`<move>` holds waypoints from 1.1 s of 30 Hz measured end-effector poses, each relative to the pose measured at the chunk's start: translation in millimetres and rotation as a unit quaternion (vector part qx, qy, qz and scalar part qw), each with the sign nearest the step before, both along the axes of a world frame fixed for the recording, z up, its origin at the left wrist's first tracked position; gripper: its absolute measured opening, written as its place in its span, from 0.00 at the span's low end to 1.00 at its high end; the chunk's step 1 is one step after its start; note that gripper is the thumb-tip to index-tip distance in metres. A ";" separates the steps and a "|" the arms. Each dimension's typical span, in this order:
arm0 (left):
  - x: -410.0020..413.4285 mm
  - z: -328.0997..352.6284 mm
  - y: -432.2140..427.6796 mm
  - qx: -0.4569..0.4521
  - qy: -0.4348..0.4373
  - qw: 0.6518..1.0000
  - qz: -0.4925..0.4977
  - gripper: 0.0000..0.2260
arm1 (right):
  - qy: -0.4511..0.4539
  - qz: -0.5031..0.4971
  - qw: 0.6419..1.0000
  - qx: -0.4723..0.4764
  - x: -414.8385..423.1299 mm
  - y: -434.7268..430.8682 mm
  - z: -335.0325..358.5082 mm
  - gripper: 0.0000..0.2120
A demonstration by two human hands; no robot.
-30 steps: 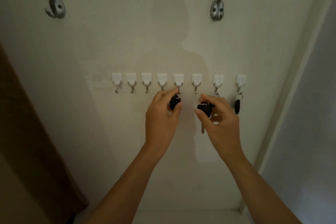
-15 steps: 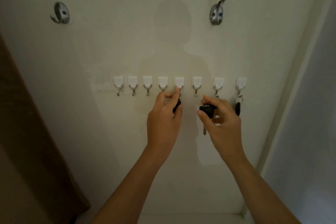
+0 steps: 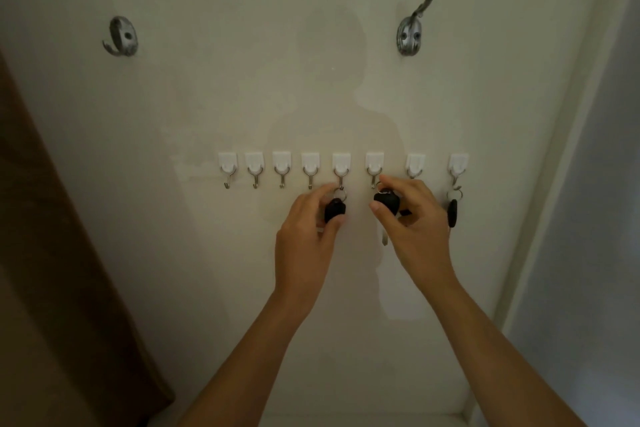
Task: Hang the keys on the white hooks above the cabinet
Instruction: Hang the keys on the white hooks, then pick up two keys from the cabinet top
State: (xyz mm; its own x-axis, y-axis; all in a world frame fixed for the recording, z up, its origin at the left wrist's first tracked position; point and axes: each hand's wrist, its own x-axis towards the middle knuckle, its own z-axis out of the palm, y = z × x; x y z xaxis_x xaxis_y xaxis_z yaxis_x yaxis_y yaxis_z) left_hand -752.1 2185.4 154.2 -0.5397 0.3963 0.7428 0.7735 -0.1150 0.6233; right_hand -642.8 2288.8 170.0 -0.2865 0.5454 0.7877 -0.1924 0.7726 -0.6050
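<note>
One key (image 3: 452,212) hangs at far right; my left hand (image 3: 306,236) pinches a key (image 3: 334,210) ringed on the fifth hook (image 3: 341,168), my right hand (image 3: 412,218) pinches another key (image 3: 387,201) below the sixth hook (image 3: 374,166), unhung.

Setting: a home entryway, reading from the fixtures. A row of small white hooks (image 3: 341,166) is running across a plain cream wall (image 3: 207,97), with black-fobbed keys (image 3: 452,210) hanging at the right end. Two larger metal coat hooks (image 3: 410,35) are sitting higher up. A brown wooden panel (image 3: 52,253) is bordering the left edge, a pale door frame (image 3: 561,149) the right.
</note>
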 end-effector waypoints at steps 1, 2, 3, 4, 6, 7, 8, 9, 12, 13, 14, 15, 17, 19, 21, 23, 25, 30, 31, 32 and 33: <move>-0.8 0.4 -0.9 0.002 -0.015 1.000 0.004 0.18 | 0.001 -0.002 1.000 0.008 -0.5 0.0 1.0 0.18; -2.3 0.2 -1.6 0.003 -0.028 1.000 0.009 0.17 | 0.000 -0.001 1.000 0.017 -1.2 0.2 1.8 0.18; -3.9 -0.6 -2.7 0.003 -0.037 0.999 0.012 0.17 | -0.002 0.001 1.000 0.026 -1.9 0.4 2.4 0.18; -5.7 -1.7 -3.9 0.001 -0.042 0.999 0.017 0.16 | -0.007 0.002 0.999 0.036 -2.9 1.1 2.5 0.18; -8.3 -3.6 -6.5 -0.007 -0.038 0.999 0.030 0.15 | -0.020 -0.003 0.998 0.057 -5.4 2.8 1.6 0.19; -9.3 -4.4 -7.7 -0.010 -0.037 0.999 0.035 0.15 | -0.025 -0.007 0.998 0.064 -6.7 3.8 0.5 0.19; -9.9 -5.0 -8.9 -0.012 -0.037 0.999 0.038 0.15 | -0.026 -0.012 0.997 0.068 -8.1 4.8 -0.7 0.19; -10.4 -5.5 -10.1 -0.014 -0.037 0.998 0.040 0.15 | -0.023 -0.018 0.997 0.070 -9.5 5.9 -1.9 0.19; -10.5 -6.8 -13.6 -0.020 -0.023 0.998 0.052 0.14 | -0.018 -0.034 0.997 0.064 -12.5 8.9 -5.0 0.18; -10.4 -7.4 -14.8 -0.023 -0.017 0.998 0.054 0.14 | -0.020 -0.035 0.997 0.060 -12.9 9.1 -6.0 0.18; -10.4 -8.2 -15.7 -0.026 -0.012 0.998 0.056 0.15 | -0.024 -0.036 0.997 0.056 -12.8 8.6 -7.3 0.18; -10.6 -9.2 -16.8 -0.030 -0.006 0.998 0.058 0.15 | -0.029 -0.037 0.997 0.055 -12.6 7.7 -8.9 0.18; -11.5 -12.0 -19.6 -0.043 0.012 0.997 0.062 0.15 | -0.033 -0.035 0.998 0.049 -10.9 5.0 -12.3 0.19; -12.3 -16.1 -23.9 -0.055 0.045 0.995 0.069 0.14 | -0.032 -0.038 0.998 0.048 -7.6 2.3 -16.2 0.20; -13.4 -21.4 -29.7 -0.067 0.092 0.990 0.082 0.13 | -0.038 -0.044 0.997 0.056 -1.5 -1.0 -21.3 0.19; -15.9 -28.2 -36.2 -0.085 0.153 0.979 0.106 0.12 | -0.054 -0.065 0.993 0.079 6.6 -6.4 -28.6 0.17; -20.3 -38.9 -42.7 -0.105 0.214 0.963 0.127 0.13 | -0.076 -0.110 0.984 0.120 14.8 -13.1 -39.6 0.15; -22.7 -78.8 -62.5 -0.167 0.290 0.932 0.138 0.17 | -0.161 -0.172 0.948 0.215 30.7 -25.3 -83.1 0.15; -20.9 -87.6 -67.0 -0.177 0.293 0.930 0.133 0.17 | -0.174 -0.172 0.944 0.221 33.8 -28.5 -92.4 0.15; -18.7 -96.5 -71.6 -0.186 0.296 0.928 0.127 0.17 | -0.187 -0.174 0.940 0.225 36.6 -32.2 -102.5 0.15; -16.5 -105.5 -76.2 -0.194 0.299 0.927 0.120 0.17 | -0.200 -0.178 0.936 0.229 39.3 -36.0 -112.7 0.15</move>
State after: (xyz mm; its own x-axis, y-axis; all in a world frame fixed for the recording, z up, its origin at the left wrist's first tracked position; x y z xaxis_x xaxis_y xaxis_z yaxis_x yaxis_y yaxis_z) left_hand -768.6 2109.2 48.8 -0.1853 0.6179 0.7641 0.9680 0.2488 0.0335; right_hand -603.5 2252.7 57.3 -0.4722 0.2946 0.8308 0.2977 0.9404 -0.1643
